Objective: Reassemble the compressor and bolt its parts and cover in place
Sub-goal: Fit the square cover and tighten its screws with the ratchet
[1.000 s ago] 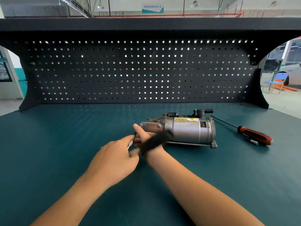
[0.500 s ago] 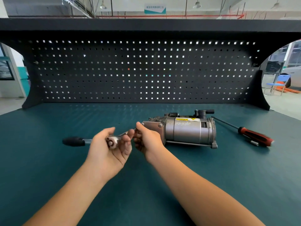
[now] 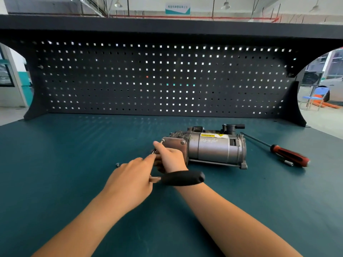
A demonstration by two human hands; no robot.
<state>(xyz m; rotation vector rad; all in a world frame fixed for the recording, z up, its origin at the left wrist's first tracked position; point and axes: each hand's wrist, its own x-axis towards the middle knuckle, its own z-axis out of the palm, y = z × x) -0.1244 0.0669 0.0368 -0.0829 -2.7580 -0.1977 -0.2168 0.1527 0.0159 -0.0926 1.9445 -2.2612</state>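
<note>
Head view, and straight to the writing. The compressor [image 3: 213, 147] wears a yellow label [image 3: 213, 135] on top, upside down from here, and the word WARNING can be made out beside a hazard triangle. There is a pale handwritten scrawl on the barrel below it, too faint to read. Up at 12 o'clock a teal and white sign [image 3: 177, 8] hangs from the ceiling, its characters too small to read.

The compressor lies on its side on the green bench [image 3: 55, 164], just right of centre. It is a silver-grey barrel with a black fitting on top at its far end. A flat cover plate [image 3: 174, 143] closes the near end, with one bolt [image 3: 182, 142] at the plate's 1 o'clock corner and another [image 3: 162, 140] at 11 o'clock.

The right hand [image 3: 170, 158] sits against the plate, fingers curled, thumb reaching up to that 11 o'clock bolt and pinching a thin metal shaft [image 3: 153, 151]. The left hand [image 3: 130, 180], at 7 o'clock of it, grips the ratchet wrench [image 3: 182, 178] by its metal end, index finger stretched forward. The black grip juts out toward 3 o'clock across the right wrist.

A small loose bolt [image 3: 117, 165] lies at 9 o'clock of the hands. A red and black screwdriver [image 3: 289, 157] rests at 3 o'clock of the compressor, with a small socket [image 3: 289, 163] just beside its handle. The black pegboard [image 3: 167, 80] stands behind.
</note>
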